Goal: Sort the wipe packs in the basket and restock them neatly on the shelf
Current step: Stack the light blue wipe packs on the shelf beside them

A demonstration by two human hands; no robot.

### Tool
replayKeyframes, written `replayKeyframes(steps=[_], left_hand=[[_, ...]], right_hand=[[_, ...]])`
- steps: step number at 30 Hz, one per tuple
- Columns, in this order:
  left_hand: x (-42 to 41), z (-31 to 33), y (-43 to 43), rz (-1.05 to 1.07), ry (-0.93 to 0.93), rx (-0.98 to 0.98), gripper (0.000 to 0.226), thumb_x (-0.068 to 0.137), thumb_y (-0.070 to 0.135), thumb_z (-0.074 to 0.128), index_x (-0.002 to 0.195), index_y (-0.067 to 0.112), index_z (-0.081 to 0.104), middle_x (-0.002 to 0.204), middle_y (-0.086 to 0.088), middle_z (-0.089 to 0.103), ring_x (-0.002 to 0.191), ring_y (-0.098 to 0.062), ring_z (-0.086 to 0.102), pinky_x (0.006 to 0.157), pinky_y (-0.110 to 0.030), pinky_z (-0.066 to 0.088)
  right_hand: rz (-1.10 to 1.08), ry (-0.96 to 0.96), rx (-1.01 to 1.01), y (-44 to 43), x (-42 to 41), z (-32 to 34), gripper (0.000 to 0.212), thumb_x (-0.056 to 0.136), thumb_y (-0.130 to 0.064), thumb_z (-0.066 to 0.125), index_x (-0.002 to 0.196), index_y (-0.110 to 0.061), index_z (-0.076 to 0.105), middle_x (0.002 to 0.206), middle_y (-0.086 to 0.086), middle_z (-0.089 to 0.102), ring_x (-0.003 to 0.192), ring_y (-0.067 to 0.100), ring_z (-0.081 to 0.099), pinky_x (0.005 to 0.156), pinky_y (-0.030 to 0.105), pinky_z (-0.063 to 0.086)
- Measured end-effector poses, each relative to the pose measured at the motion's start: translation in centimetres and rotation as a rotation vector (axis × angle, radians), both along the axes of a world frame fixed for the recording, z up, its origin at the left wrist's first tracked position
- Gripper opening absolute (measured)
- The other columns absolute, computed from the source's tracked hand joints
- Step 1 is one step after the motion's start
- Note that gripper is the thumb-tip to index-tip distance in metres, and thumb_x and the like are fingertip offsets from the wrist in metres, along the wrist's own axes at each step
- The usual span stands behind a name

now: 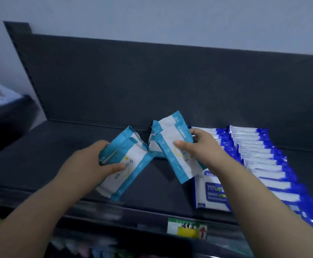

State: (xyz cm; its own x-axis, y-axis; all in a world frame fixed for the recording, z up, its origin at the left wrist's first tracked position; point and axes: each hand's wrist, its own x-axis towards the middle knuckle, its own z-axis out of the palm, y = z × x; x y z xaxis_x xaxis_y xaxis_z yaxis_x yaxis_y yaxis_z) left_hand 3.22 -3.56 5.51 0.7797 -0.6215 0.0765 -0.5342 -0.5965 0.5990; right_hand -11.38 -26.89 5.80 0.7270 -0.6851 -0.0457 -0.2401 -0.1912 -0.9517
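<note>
Teal wipe packs [126,161] in left hand [88,162], right hand [200,146].

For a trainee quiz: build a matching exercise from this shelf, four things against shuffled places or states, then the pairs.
1 left hand
2 right hand
3 dark blue packs
4 label

A two rows at right of shelf
B shelf's front edge
C grips teal packs beside blue rows
D grips teal stack, left of centre

Pairs: 1-D, 2-C, 3-A, 4-B
</note>
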Motion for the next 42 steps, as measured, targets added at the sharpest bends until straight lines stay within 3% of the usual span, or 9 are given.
replayKeyframes(steps=[5, 8, 10, 16, 18, 24, 31, 35, 42], left_hand=[[1.9, -0.4, -1.6, 0.07, -0.008, -0.034, 0.031, 0.068, 0.048, 0.077, 0.083, 0.039, 0.051, 0.078, 0.019, 0.062, 0.07, 0.004, 0.056, 0.056, -0.02, 0.042], [2.7, -1.3, -2.3, 0.065, 0.004, -0.023, 0.031, 0.069, 0.045, 0.078, 0.085, 0.036, 0.054, 0.078, 0.018, 0.062, 0.072, 0.003, 0.057, 0.057, -0.019, 0.041], [3.3, -1.6, -2.7, 0.067, 0.012, -0.005, 0.032, 0.069, 0.045, 0.078, 0.086, 0.035, 0.054, 0.078, 0.018, 0.063, 0.072, 0.003, 0.057, 0.059, -0.021, 0.043], [5.0, -2.0, -4.4, 0.034, 0.032, -0.008, 0.03, 0.07, 0.044, 0.078, 0.085, 0.036, 0.053, 0.079, 0.017, 0.063, 0.072, 0.002, 0.057, 0.059, -0.023, 0.043], [5.7, -2.0, -4.8, 0.015, 0.049, 0.0, 0.031, 0.07, 0.045, 0.078, 0.087, 0.036, 0.054, 0.08, 0.017, 0.064, 0.073, 0.001, 0.058, 0.06, -0.024, 0.045], [7.8, -1.3, -5.8, -0.021, 0.044, 0.015, 0.032, 0.069, 0.049, 0.077, 0.09, 0.036, 0.056, 0.081, 0.016, 0.065, 0.075, -0.004, 0.06, 0.069, -0.033, 0.051], [9.9, -0.9, -6.3, -0.054, 0.052, 0.005, 0.033, 0.071, 0.045, 0.077, 0.097, 0.036, 0.058, 0.085, 0.016, 0.065, 0.08, -0.005, 0.06, 0.075, -0.036, 0.052], [10.6, -1.0, -7.0, -0.095, 0.033, 0.024, 0.034, 0.071, 0.045, 0.077, 0.097, 0.035, 0.057, 0.084, 0.017, 0.065, 0.079, -0.003, 0.06, 0.074, -0.035, 0.051], [11.2, -1.3, -7.9, -0.151, 0.035, 0.055, 0.037, 0.072, 0.048, 0.075, 0.101, 0.037, 0.055, 0.086, 0.018, 0.063, 0.08, -0.001, 0.059, 0.074, -0.034, 0.051]], right_hand=[[0.264, 0.241, -0.146, -3.4, 4.5, -0.6, 0.042, 0.076, -0.031, 0.078, 0.109, -0.013, 0.059, 0.099, 0.013, 0.069, 0.071, 0.016, 0.063, 0.07, 0.028, 0.052], [0.45, 0.519, -0.399, -4.2, 6.3, -1.7, 0.072, 0.076, -0.041, 0.076, 0.136, -0.017, 0.044, 0.135, 0.004, 0.05, 0.112, 0.017, 0.054, 0.096, 0.028, 0.041], [0.519, 0.629, -0.523, -4.2, 7.0, -2.2, 0.082, 0.078, -0.044, 0.073, 0.144, -0.017, 0.033, 0.147, 0.001, 0.038, 0.131, 0.02, 0.041, 0.102, 0.028, 0.034], [0.529, 0.771, -0.66, -4.7, 7.9, -2.7, 0.083, 0.076, -0.054, 0.07, 0.141, -0.017, 0.036, 0.137, 0.003, 0.045, 0.125, 0.024, 0.044, 0.096, 0.031, 0.04], [0.531, 0.798, -0.716, -4.9, 8.0, -2.7, 0.081, 0.074, -0.06, 0.068, 0.137, -0.018, 0.041, 0.125, 0.002, 0.045, 0.121, 0.024, 0.044, 0.094, 0.034, 0.042], [0.572, 0.855, -0.918, -5.1, 8.7, -2.3, 0.09, 0.073, -0.073, 0.056, 0.146, -0.027, 0.029, 0.138, 0.001, 0.04, 0.127, 0.024, 0.039, 0.102, 0.037, 0.038], [0.554, 0.843, -1.117, -4.4, 8.7, -3.2, 0.086, 0.08, -0.077, 0.032, 0.144, -0.02, 0.032, 0.139, 0.004, 0.043, 0.127, 0.025, 0.04, 0.105, 0.038, 0.03], [0.49, 0.73, -1.126, -4.1, 7.9, -4.1, 0.105, 0.062, -0.084, 0.004, 0.134, -0.019, 0.042, 0.133, 0.003, 0.041, 0.123, 0.024, 0.038, 0.105, 0.038, 0.028], [0.389, 0.678, -1.132, -5.4, 8.8, -5.1, 0.104, 0.061, -0.089, 0.01, 0.131, -0.022, 0.046, 0.133, 0.001, 0.041, 0.123, 0.023, 0.038, 0.1, 0.037, 0.031]])
